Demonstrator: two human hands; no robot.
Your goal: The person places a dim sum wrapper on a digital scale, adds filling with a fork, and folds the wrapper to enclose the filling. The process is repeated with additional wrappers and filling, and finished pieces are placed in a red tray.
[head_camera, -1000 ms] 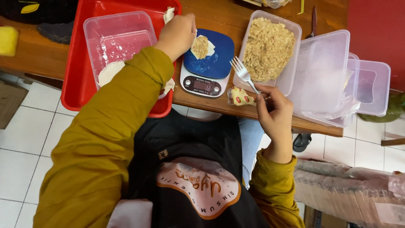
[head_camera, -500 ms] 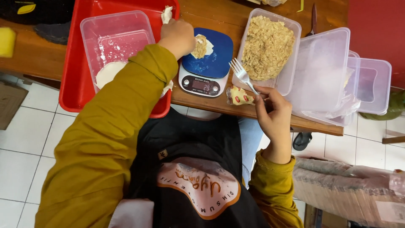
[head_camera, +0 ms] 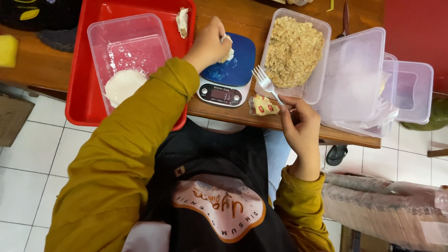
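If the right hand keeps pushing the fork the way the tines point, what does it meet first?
The right hand holds a fork angled up-left. Its tines sit beside the near wall of the clear container of crumbly filling; straight on, they would probably meet the blue scale, though depth is unclear.

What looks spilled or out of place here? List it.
White flour-like powder is smeared across the floor of the clear tub in the red tray. A lone folded dumpling lies loose on that tray, outside any container.
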